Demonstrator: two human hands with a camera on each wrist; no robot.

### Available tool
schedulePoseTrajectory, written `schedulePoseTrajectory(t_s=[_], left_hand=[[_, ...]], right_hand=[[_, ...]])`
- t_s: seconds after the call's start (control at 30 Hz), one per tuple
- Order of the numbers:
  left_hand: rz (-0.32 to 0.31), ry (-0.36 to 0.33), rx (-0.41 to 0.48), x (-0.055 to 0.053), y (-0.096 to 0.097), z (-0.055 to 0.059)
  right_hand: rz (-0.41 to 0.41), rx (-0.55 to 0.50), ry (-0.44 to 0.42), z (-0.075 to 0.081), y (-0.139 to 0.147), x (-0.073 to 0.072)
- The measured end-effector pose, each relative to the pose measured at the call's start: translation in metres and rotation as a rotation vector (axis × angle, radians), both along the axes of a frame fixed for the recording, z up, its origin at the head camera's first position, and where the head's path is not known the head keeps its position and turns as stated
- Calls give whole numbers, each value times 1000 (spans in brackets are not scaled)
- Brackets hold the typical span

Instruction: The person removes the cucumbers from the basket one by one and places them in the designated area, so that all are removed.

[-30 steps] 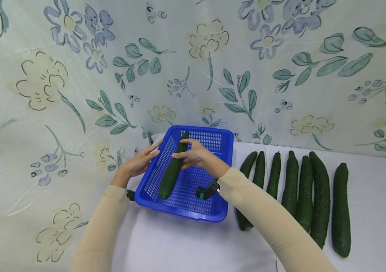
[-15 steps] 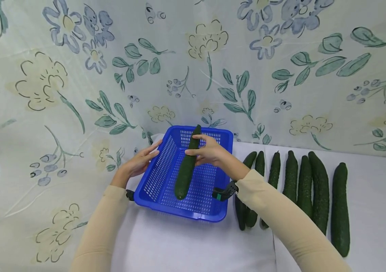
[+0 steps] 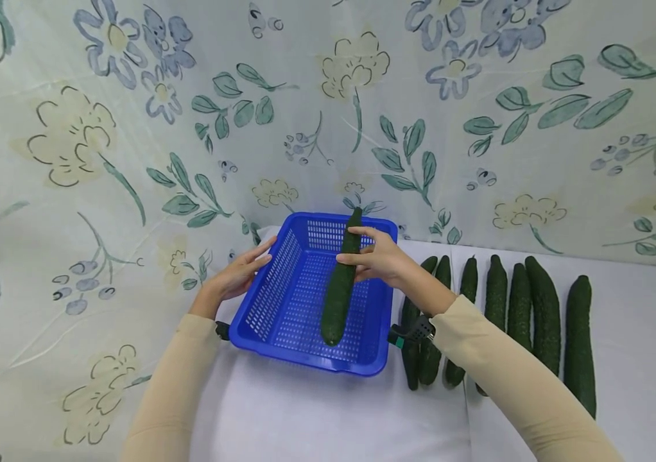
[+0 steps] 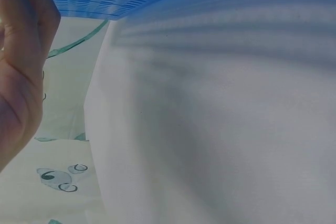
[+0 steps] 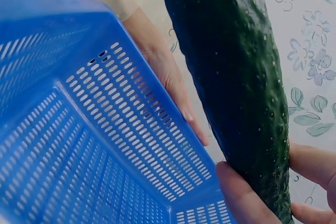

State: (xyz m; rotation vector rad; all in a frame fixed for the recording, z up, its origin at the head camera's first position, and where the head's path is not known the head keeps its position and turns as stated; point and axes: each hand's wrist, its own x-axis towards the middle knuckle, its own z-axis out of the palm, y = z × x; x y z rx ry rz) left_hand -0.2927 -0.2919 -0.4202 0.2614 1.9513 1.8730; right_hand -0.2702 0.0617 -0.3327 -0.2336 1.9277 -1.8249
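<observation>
My right hand (image 3: pixel 379 258) grips a dark green cucumber (image 3: pixel 339 292) near its narrow far end, thumb on one side and fingers on the other. The cucumber is held over the right half of a blue perforated basket (image 3: pixel 310 360). Close up in the right wrist view, the bumpy cucumber (image 5: pixel 226 72) stands between thumb and fingers, beside the basket wall (image 5: pixel 126 103). My left hand (image 3: pixel 241 274) rests against the basket's left side with its fingers fairly straight along the rim. In the left wrist view, that hand (image 4: pixel 21 66) shows at the left edge, below the basket's underside.
Several cucumbers (image 3: pixel 546 321) lie side by side on the white cloth right of the basket, partly hidden under my right sleeve (image 3: pixel 513 378). One cucumber (image 3: pixel 579 340) lies apart at the far right. A floral curtain (image 3: pixel 316 96) hangs right behind the basket.
My right hand has carried the cucumber rightward across the basket, from its left side to its right half. The left hand and the basket have stayed in place.
</observation>
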Motion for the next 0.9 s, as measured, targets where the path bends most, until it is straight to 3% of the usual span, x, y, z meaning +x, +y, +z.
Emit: schedulePoseTrajectory(t_s=[0.37, 0.57, 0.9], left_hand=[[-13, -3, 18, 0, 3, -1], [-18, 3, 18, -1, 2, -1], [-8, 1, 16, -1, -1, -1]], right_hand=[[-43, 51, 35, -9, 33, 7], [-61, 81, 75, -7, 47, 9], [-72, 76, 70, -7, 72, 17]])
